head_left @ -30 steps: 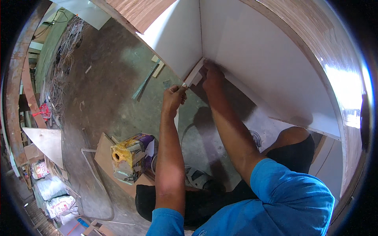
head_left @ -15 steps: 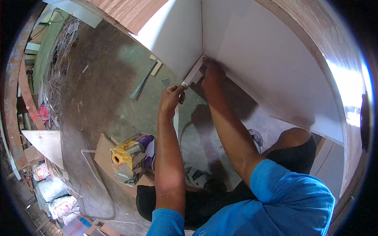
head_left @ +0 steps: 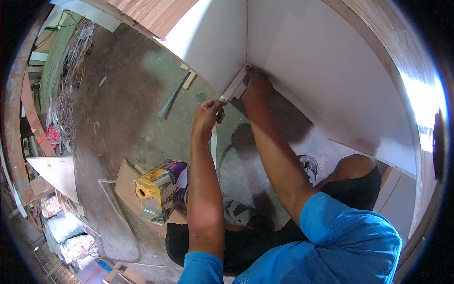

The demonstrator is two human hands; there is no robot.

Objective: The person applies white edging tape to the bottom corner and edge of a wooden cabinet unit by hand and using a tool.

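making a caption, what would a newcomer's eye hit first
Probably the white panels meeting at upper centre, with the left hand and right hand near their lower edges. Then the bright blue shirt at lower right, and the yellow-and-purple container left of the left forearm.

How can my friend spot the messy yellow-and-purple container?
Look for the person in the blue shirt and find their left forearm. Just left of that forearm in the picture, by a flat brown board, is the boxy container. Unlike the plain board, it has purple on its side and bright yellow smeared around a dark round hole.
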